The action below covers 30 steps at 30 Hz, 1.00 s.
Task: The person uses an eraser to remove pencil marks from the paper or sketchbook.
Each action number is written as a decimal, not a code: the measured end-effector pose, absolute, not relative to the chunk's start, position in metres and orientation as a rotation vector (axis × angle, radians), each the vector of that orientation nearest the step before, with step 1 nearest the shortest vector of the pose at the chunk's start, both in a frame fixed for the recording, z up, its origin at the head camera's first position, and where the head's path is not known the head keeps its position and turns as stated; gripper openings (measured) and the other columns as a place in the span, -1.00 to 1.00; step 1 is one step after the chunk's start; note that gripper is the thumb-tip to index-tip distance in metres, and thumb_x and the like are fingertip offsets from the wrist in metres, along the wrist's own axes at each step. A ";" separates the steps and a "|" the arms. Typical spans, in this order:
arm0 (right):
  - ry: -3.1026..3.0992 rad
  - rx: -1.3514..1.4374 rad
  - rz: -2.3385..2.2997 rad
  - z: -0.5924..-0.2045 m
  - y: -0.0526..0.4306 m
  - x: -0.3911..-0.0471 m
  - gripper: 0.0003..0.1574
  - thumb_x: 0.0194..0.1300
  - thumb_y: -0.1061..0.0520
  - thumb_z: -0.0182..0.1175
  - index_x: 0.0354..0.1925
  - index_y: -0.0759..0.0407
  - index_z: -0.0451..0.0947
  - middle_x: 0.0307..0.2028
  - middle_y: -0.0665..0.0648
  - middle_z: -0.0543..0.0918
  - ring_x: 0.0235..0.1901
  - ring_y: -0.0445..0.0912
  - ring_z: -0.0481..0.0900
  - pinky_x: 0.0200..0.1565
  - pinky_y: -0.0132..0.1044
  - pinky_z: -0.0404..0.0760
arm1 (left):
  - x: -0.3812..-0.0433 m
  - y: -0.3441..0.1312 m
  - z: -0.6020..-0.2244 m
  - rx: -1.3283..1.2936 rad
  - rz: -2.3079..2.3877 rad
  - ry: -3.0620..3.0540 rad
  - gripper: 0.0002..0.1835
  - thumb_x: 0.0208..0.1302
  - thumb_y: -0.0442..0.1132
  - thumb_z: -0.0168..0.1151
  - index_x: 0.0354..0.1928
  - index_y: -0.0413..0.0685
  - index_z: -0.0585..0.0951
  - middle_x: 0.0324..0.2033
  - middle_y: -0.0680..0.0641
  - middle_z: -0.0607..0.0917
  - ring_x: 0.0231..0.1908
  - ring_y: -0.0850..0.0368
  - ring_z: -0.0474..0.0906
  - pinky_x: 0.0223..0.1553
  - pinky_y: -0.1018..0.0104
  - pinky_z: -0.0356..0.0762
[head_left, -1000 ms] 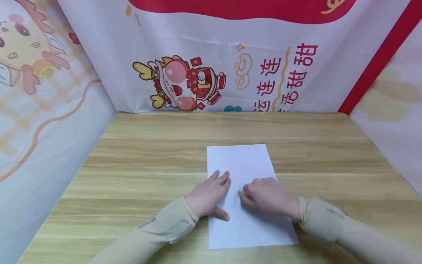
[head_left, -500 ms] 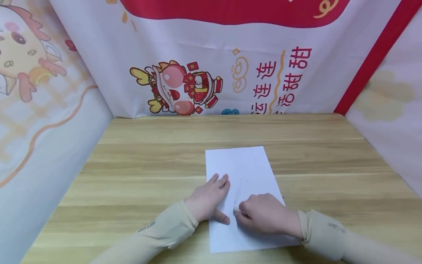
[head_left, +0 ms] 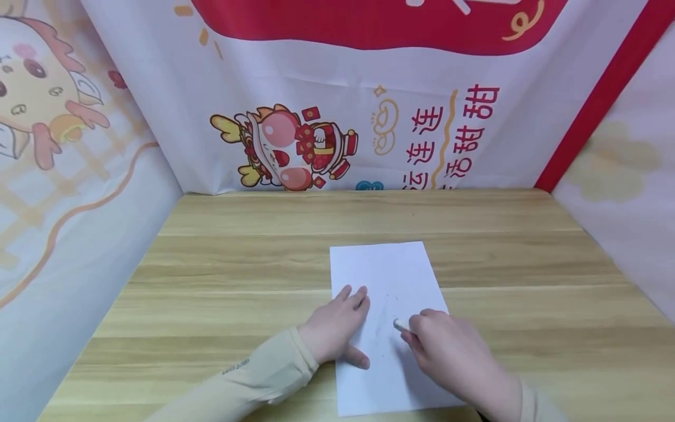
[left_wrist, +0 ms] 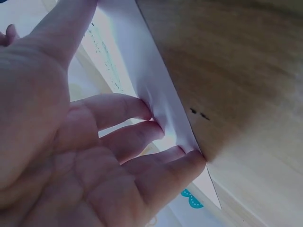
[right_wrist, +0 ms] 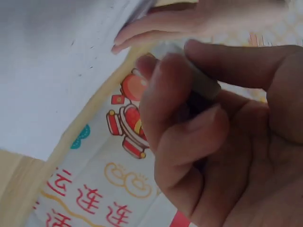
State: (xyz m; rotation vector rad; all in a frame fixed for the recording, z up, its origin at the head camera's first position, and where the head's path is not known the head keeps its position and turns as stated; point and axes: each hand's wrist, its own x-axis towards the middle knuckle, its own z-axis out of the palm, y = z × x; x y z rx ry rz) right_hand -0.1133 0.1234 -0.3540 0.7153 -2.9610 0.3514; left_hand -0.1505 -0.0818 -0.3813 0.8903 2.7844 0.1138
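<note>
A white sheet of paper (head_left: 377,266) lies on the wooden table, with a faint grey smudge and small dark crumbs around its middle. My left hand (head_left: 337,328) rests on the sheet's left edge, fingers spread and thumb apart. In the left wrist view its fingertips (left_wrist: 193,163) press along the paper's edge. My right hand (head_left: 456,351) pinches a small white eraser (head_left: 402,326) between thumb and fingers, its darkened end pointing at the smudge. The right wrist view shows the eraser (right_wrist: 204,84) as a pale block, partly hidden behind the curled fingers.
The wooden tabletop (head_left: 221,264) spreads around the sheet. Behind it hangs a white and red printed cloth (head_left: 316,70) with a cartoon figure and lettering. Patterned cloth (head_left: 95,234) also hangs at the left side, and another at the right.
My right hand first slid toward me over the sheet with the eraser, then moved up and right, turning so the eraser shows more. My left hand has stayed in place on the paper.
</note>
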 end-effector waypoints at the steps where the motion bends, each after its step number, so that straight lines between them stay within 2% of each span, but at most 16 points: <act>1: -2.950 0.677 0.392 -0.353 0.122 -0.112 -0.51 0.21 0.11 0.35 -0.70 -0.03 0.31 -0.69 -0.12 0.28 -0.69 -0.20 0.27 -0.67 -0.26 0.30 | -0.150 -0.082 -0.382 0.891 0.112 2.783 0.15 -0.16 0.29 0.50 0.40 -0.29 0.32 0.42 -0.24 0.25 0.38 -0.26 0.15 0.24 0.05 0.35; 5: -2.934 0.574 0.555 -0.353 0.117 -0.113 -0.59 0.26 0.11 0.32 -0.64 -0.04 0.37 -0.69 -0.15 0.31 -0.67 -0.24 0.28 -0.66 -0.29 0.30 | -0.147 -0.082 -0.384 0.901 0.111 2.782 0.14 -0.14 0.29 0.50 0.39 -0.29 0.33 0.41 -0.24 0.26 0.38 -0.25 0.16 0.23 0.07 0.36; 9: -2.944 0.533 0.657 -0.356 0.114 -0.122 -0.76 0.25 0.15 0.32 -0.51 0.06 0.49 -0.69 -0.13 0.36 -0.69 -0.23 0.30 -0.66 -0.31 0.31 | -0.147 -0.082 -0.384 0.904 0.122 2.785 0.14 -0.14 0.29 0.49 0.39 -0.30 0.33 0.41 -0.24 0.26 0.38 -0.25 0.16 0.23 0.06 0.36; 12: -2.964 0.511 0.679 -0.360 0.115 -0.129 -0.80 0.24 0.16 0.34 -0.48 0.11 0.53 -0.72 -0.10 0.35 -0.71 -0.23 0.29 -0.66 -0.33 0.30 | -0.148 -0.083 -0.385 0.908 0.131 2.784 0.14 -0.13 0.29 0.49 0.40 -0.30 0.33 0.42 -0.24 0.26 0.38 -0.25 0.15 0.25 0.05 0.34; 22: -3.039 0.541 0.636 -0.374 0.116 -0.145 -0.70 0.24 0.12 0.35 -0.58 0.07 0.51 -0.73 -0.08 0.35 -0.69 -0.20 0.30 -0.61 -0.28 0.33 | -0.152 -0.085 -0.385 0.906 0.125 2.787 0.14 -0.13 0.29 0.48 0.40 -0.31 0.32 0.41 -0.25 0.26 0.38 -0.26 0.16 0.27 0.05 0.30; 30: -2.992 0.862 0.519 -0.381 0.106 -0.139 -0.58 0.23 0.19 0.29 -0.66 0.01 0.34 -0.75 -0.11 0.30 -0.70 -0.21 0.26 -0.66 -0.30 0.30 | -0.153 -0.085 -0.384 0.902 0.131 2.785 0.13 -0.10 0.28 0.49 0.40 -0.31 0.32 0.41 -0.25 0.26 0.38 -0.26 0.15 0.26 0.05 0.32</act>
